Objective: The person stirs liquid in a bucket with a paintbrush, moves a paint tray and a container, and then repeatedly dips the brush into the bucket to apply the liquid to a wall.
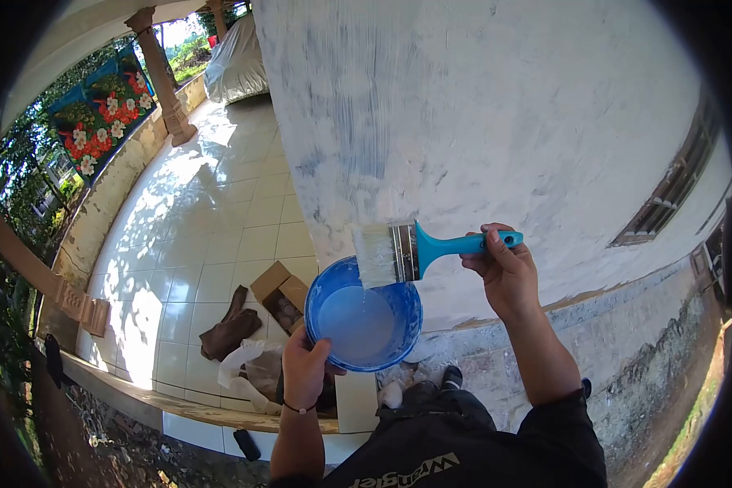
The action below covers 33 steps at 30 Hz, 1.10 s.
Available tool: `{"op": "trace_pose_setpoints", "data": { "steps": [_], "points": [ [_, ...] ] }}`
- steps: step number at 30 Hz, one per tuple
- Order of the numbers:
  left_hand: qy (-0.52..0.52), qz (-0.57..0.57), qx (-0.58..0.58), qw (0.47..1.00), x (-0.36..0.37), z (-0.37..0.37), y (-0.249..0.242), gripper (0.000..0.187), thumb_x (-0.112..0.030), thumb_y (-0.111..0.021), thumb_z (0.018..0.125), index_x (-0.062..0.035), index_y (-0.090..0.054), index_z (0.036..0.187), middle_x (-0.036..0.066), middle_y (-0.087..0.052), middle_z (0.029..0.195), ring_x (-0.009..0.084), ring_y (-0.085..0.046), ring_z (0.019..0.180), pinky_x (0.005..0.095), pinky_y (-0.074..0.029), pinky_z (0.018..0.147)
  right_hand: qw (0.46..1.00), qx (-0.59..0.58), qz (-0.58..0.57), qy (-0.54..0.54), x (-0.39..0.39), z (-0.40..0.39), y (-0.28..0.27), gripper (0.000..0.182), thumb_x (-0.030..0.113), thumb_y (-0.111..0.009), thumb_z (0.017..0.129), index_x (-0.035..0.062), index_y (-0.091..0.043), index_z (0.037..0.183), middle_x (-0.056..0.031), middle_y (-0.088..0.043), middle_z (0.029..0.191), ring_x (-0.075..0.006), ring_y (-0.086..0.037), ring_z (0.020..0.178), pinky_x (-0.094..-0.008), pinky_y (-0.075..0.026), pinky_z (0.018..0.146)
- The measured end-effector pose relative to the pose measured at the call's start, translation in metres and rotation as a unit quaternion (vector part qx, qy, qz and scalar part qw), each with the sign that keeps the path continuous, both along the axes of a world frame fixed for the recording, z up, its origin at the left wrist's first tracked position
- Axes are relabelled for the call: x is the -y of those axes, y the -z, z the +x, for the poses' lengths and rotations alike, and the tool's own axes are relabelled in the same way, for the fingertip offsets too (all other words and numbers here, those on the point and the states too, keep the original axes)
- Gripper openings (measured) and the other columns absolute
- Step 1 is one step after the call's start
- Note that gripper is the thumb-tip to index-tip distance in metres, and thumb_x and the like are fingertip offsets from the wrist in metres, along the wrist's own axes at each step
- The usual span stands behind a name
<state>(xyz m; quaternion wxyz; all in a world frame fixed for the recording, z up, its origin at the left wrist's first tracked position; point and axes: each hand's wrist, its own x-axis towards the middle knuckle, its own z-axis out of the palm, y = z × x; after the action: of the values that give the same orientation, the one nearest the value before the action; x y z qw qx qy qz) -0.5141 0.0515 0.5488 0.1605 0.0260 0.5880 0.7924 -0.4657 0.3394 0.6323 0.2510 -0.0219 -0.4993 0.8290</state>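
Fingers of the right hand [504, 272] wrap the teal handle of the paintbrush [419, 252], whose long axis lies level, bristles pointing left over the blue bowl [325, 297] of thin white paint, gripped at its near rim by the left hand [305, 366], just below the brush.

The bucket [364, 317] was bright blue, its paint a pale, milky blue-white. The brush [419, 250] had a turquoise handle, a silvery band and whitish bristles. The wall [480, 122] was patchy white streaked with grey-blue. The floor tiles [220, 211] were cream. The banner [106, 114] showed red and white flowers on blue.
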Motion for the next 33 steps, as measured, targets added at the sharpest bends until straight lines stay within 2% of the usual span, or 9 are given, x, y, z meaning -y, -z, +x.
{"op": "trace_pose_setpoints", "data": {
  "steps": [3,7,14,18,23,26,28,31,33],
  "points": [
    [-0.001,0.014,0.002,1.000,0.001,0.000,0.002,0.024,-0.002,-0.051,0.083,0.0076,-0.054,0.105,0.013,-0.064,0.087,0.0164,-0.065,0.060,0.0243,-0.056,0.044,0.997,0.027,-0.063,0.022,0.001,0.003,0.018,0.019,0.017,-0.060,0.092,0.0019,-0.056,0.102,-0.0151,-0.065,0.089,-0.0254,-0.068,0.077,-0.0336,-0.058,0.069],
    [-0.014,0.010,0.018,1.000,-0.001,0.001,0.010,0.024,-0.002,-0.051,0.083,0.0074,-0.055,0.105,0.013,-0.065,0.087,0.0169,-0.065,0.060,0.0249,-0.056,0.044,0.962,0.193,-0.191,0.034,0.007,0.011,0.064,0.012,0.014,-0.056,0.092,0.0022,-0.054,0.095,-0.0131,-0.063,0.084,-0.0256,-0.067,0.075,-0.0358,-0.058,0.070],
    [-0.021,-0.014,0.052,0.998,0.004,0.001,0.019,0.025,-0.004,-0.052,0.084,0.0083,-0.054,0.105,0.015,-0.065,0.085,0.0185,-0.065,0.057,0.0260,-0.057,0.044,0.916,0.241,-0.321,0.009,0.031,0.017,0.108,0.014,0.015,-0.054,0.094,0.0013,-0.053,0.091,-0.0150,-0.062,0.084,-0.0261,-0.066,0.080,-0.0337,-0.058,0.075],
    [-0.036,0.003,0.054,0.998,0.013,-0.001,0.020,0.027,-0.004,-0.051,0.083,0.0094,-0.053,0.106,0.016,-0.065,0.085,0.0201,-0.065,0.056,0.0268,-0.057,0.043,0.911,0.191,-0.366,0.006,0.031,-0.011,0.089,0.016,0.016,-0.054,0.094,0.0001,-0.052,0.091,-0.0160,-0.062,0.086,-0.0263,-0.066,0.081,-0.0324,-0.059,0.077],
    [-0.051,0.028,0.038,0.998,0.022,0.002,0.009,0.026,-0.003,-0.051,0.083,0.0097,-0.054,0.106,0.017,-0.065,0.084,0.0204,-0.065,0.056,0.0271,-0.057,0.042,0.961,0.022,-0.275,-0.010,0.027,-0.069,0.010,0.011,0.013,-0.052,0.095,0.0027,-0.053,0.098,-0.0162,-0.062,0.093,-0.0275,-0.066,0.085,-0.0340,-0.058,0.080],
    [-0.058,0.024,0.029,0.998,0.026,0.006,0.010,0.026,-0.003,-0.052,0.082,0.0095,-0.054,0.104,0.016,-0.065,0.084,0.0201,-0.065,0.055,0.0270,-0.056,0.043,0.990,-0.053,-0.127,-0.020,0.018,-0.099,-0.045,0.016,0.014,-0.052,0.095,-0.0022,-0.051,0.099,-0.0168,-0.062,0.091,-0.0274,-0.067,0.081,-0.0348,-0.058,0.076],
    [-0.065,0.018,0.027,0.997,0.028,0.009,0.011,0.025,-0.003,-0.052,0.082,0.0094,-0.055,0.104,0.016,-0.065,0.084,0.0198,-0.065,0.055,0.0268,-0.056,0.043,0.997,-0.077,-0.021,-0.003,0.015,-0.115,-0.090,0.021,0.013,-0.057,0.093,-0.0054,-0.051,0.102,-0.0179,-0.062,0.089,-0.0283,-0.067,0.080,-0.0356,-0.059,0.074],
    [-0.073,0.000,0.036,0.997,0.027,0.014,0.014,0.025,-0.004,-0.052,0.082,0.0091,-0.055,0.103,0.016,-0.064,0.083,0.0194,-0.064,0.055,0.0264,-0.056,0.043,0.976,-0.109,0.185,0.039,0.015,-0.134,-0.166,0.029,0.013,-0.062,0.090,-0.0099,-0.053,0.105,-0.0178,-0.062,0.090,-0.0270,-0.067,0.075,-0.0348,-0.060,0.071],
    [-0.061,0.006,0.038,0.997,0.025,0.016,0.015,0.024,-0.004,-0.053,0.081,0.0092,-0.056,0.101,0.015,-0.064,0.082,0.0191,-0.064,0.055,0.0263,-0.056,0.044,0.914,-0.128,0.370,0.109,0.019,-0.141,-0.216,0.029,0.017,-0.065,0.088,-0.0087,-0.059,0.102,-0.0165,-0.065,0.090,-0.0241,-0.068,0.078,-0.0318,-0.059,0.075]
  ]
}}
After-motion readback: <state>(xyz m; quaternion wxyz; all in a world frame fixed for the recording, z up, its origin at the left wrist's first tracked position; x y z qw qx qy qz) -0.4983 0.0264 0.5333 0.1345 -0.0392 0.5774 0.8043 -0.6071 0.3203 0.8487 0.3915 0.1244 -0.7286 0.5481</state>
